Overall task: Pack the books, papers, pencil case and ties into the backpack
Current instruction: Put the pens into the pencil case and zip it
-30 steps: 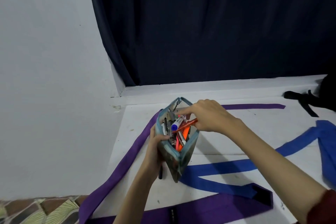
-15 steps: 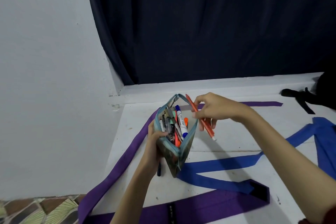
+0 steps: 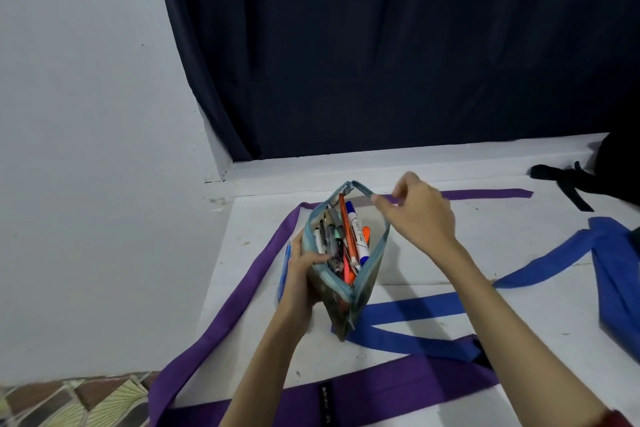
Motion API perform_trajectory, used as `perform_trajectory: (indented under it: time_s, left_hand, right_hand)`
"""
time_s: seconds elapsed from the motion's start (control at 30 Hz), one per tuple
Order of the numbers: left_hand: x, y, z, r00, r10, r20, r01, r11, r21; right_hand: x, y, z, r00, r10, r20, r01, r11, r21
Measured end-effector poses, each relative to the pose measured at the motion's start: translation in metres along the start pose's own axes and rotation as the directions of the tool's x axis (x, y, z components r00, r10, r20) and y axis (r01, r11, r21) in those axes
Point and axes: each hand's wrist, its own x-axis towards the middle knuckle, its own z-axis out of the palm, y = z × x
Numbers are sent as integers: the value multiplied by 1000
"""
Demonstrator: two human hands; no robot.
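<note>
Teal fabric pencil case (image 3: 346, 274), unzipped | left hand (image 3: 301, 274) holds | right hand (image 3: 420, 215) pinches rim

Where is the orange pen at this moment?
In the head view, the orange pen lies inside the open pencil case, left of the white marker, near the table's left side.

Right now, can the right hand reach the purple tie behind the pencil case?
Probably yes: the right hand hovers just in front of the purple tie, with nothing between them. It pinches the pencil case rim.

Left hand (image 3: 300, 276) gripping, right hand (image 3: 420, 215) raised, fingers pinched
</note>
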Motion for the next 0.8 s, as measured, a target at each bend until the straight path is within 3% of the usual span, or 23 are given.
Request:
perform_trajectory:
  time_s: [0.03, 0.1, 0.13, 0.23, 0.4, 0.6, 0.67, 0.8]
  left_hand:
    - [0, 0, 1, 1000, -19, -8, 18, 1000, -16]
    - [2, 0, 8, 997, -75, -13, 75, 997, -24]
    - [4, 2, 13, 994, -110, 2, 110, 994, -13]
    - [15, 1, 33, 979, -195, 54, 196, 981, -9]
    - [41, -11, 48, 993, -88, 74, 72, 978, 197]
    - [58, -9, 76, 977, 4, 213, -70, 950, 304]
    - [62, -6, 83, 969, -59, 240, -11, 960, 278]
    - [59, -3, 79, 954, -210, 216, 187, 975, 123]
  right_hand:
    - [-4, 9, 3, 990, 77, 121, -78, 997, 10]
    - [-12, 22, 13, 903, 121, 411, -220, 954, 203]
    - [-15, 24, 16, 883, 104, 458, -267, 914, 307]
    - [-16, 25, 18, 922, 27, 386, -207, 877, 433]
    - [-12, 42, 24, 955, 42, 295, -163, 902, 400]
    - [-4, 66, 27, 983, 110, 148, -180, 756, 630]
    - [5, 66, 25, 984, 98, 150, -173, 734, 656]
    - [19, 72, 24, 979, 50, 197, -159, 794, 587]
